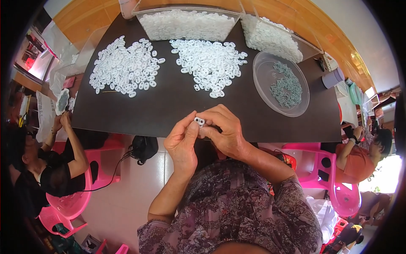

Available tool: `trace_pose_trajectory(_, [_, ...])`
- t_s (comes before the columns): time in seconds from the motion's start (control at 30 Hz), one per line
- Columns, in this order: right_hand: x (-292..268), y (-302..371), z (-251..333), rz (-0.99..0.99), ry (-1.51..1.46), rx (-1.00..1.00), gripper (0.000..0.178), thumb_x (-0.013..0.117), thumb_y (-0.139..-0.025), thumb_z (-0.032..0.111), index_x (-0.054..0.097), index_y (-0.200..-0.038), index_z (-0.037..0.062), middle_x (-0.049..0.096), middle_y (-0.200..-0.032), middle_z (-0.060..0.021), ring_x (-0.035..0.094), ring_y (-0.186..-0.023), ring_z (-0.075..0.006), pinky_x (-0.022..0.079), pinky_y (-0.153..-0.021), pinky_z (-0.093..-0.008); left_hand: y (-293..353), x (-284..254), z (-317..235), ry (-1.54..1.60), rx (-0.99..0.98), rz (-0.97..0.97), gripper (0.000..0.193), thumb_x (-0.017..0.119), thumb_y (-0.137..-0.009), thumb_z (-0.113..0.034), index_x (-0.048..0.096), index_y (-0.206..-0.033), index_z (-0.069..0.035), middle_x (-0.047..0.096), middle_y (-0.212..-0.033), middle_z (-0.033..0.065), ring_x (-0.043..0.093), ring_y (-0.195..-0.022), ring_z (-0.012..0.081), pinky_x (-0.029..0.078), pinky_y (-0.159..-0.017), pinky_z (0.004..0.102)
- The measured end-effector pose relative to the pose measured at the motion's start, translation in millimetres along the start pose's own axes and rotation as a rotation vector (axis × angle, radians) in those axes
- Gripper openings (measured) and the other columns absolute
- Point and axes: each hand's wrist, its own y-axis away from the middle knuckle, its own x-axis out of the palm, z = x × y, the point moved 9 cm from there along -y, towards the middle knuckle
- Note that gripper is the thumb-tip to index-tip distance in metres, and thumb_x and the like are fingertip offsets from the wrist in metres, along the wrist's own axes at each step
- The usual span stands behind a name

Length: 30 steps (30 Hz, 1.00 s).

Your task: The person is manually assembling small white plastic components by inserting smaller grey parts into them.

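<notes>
Just over the table's near edge, a small white plastic piece with two holes (199, 121) is pinched between my two hands. My left hand (182, 143) has its thumb and fingertips closed on the piece from the left. From the right, the thumb and fingers of my right hand (225, 130) press on it too. Whether a second part sits between the fingers is hidden. Beyond the hands lie two heaps of similar white two-holed pieces, a left heap (124, 67) and a middle heap (211, 63). Small grey-green spring-like parts (288, 86) lie in a round clear tray (265, 91) at right.
Two clear bins, one at the back (186, 21) and one at back right (275, 40), hold more white pieces. A thin stick (111, 92) lies by the left heap. A grey-purple cup (333, 78) stands at right. People sit on both sides near pink chairs (344, 197).
</notes>
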Motion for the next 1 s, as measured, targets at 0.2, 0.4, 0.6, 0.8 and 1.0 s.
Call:
trace_pose_trajectory(0.2, [-0.9,0.4,3.0,-0.028,-0.022,0.011,0.027,0.068,-0.067,-0.001,0.061,-0.093,0.002,0.057,-0.076,-0.0075,0.052,-0.067,-0.0222,0.043,-0.058,-0.0318,0.9,-0.7,-8.7,-0.077,0.049,-0.026,0.022,0.057,-0.09,-0.004,0.06,-0.109,0.006,0.062,-0.087,0.0043,0.055,-0.074,0.0071,0.047,-0.068,0.0196])
trace_pose_trajectory(0.4, [-2.7,0.3,3.8,-0.024,0.011,-0.047,0.025,0.069,-0.067,0.0,0.06,-0.091,0.0031,0.056,-0.072,-0.0063,0.051,-0.064,-0.0208,0.042,-0.056,-0.031,-2.7,-0.3,-6.4,-0.075,0.033,0.048,0.022,0.058,-0.089,-0.005,0.061,-0.109,0.005,0.062,-0.089,0.0038,0.056,-0.076,0.0071,0.047,-0.07,0.0196])
trace_pose_trajectory(0.6, [-2.3,1.0,5.3,-0.031,-0.036,-0.029,0.024,0.07,-0.068,-0.001,0.064,-0.091,0.0017,0.061,-0.076,-0.0053,0.052,-0.065,-0.0174,0.042,-0.059,-0.0289,-3.3,-5.5,-7.3,-0.089,0.134,0.073,0.023,0.061,-0.088,-0.007,0.063,-0.108,0.003,0.059,-0.088,0.0023,0.053,-0.079,0.008,0.045,-0.072,0.0202])
trace_pose_trajectory(0.8, [-1.3,4.9,7.3,-0.062,-0.057,-0.041,0.025,0.071,-0.068,0.0,0.064,-0.092,-0.0002,0.062,-0.077,-0.007,0.053,-0.065,-0.0183,0.043,-0.058,-0.0295,4.5,-6.4,-10.3,-0.066,0.213,-0.006,0.022,0.062,-0.088,-0.01,0.064,-0.105,0.004,0.058,-0.088,0.0028,0.053,-0.081,0.0091,0.043,-0.075,0.0217])
trace_pose_trajectory(1.0, [-2.5,7.6,14.2,-0.122,-0.029,-0.144,0.026,0.072,-0.067,0.0,0.064,-0.092,-0.0022,0.063,-0.076,-0.009,0.054,-0.065,-0.0201,0.043,-0.057,-0.0297,8.0,-7.3,-6.3,-0.012,0.243,-0.041,0.021,0.06,-0.089,-0.014,0.062,-0.1,0.004,0.061,-0.091,0.0046,0.053,-0.081,0.0086,0.042,-0.076,0.0225])
